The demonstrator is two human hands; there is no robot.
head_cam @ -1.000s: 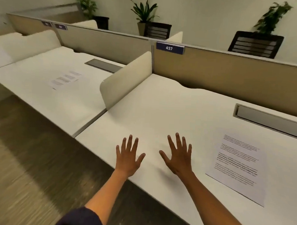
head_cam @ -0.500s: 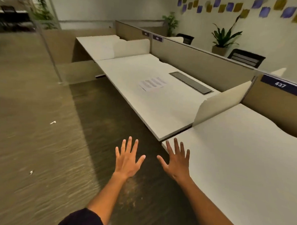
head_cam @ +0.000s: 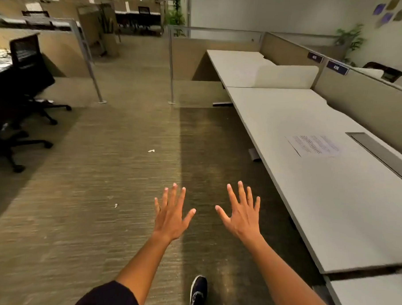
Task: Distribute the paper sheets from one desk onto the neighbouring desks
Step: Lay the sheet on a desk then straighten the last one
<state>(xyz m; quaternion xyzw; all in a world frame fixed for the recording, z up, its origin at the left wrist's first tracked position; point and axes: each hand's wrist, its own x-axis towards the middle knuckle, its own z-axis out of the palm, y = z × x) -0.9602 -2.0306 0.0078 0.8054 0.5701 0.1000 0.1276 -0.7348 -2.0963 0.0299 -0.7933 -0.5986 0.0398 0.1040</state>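
Both hands are held out over the carpet, palms down: left hand (head_cam: 172,214) and right hand (head_cam: 243,214), fingers fully spread, nothing gripped in either. One dark shoe (head_cam: 198,288) is seen below, on the floor. No sheet is being carried, so the step in hand is judged to be the walk along the row. To the right, one printed paper sheet (head_cam: 313,145) lies flat on the near desk (head_cam: 331,204), well apart from the hands and beside the grey cable tray (head_cam: 379,153). Beyond a low divider (head_cam: 288,76), the far desk (head_cam: 236,66) shows no sheet. A fresh sheet is judged to be needed before that desk is served; it is best laid square, text up. Black chairs (head_cam: 26,75) stand far left.
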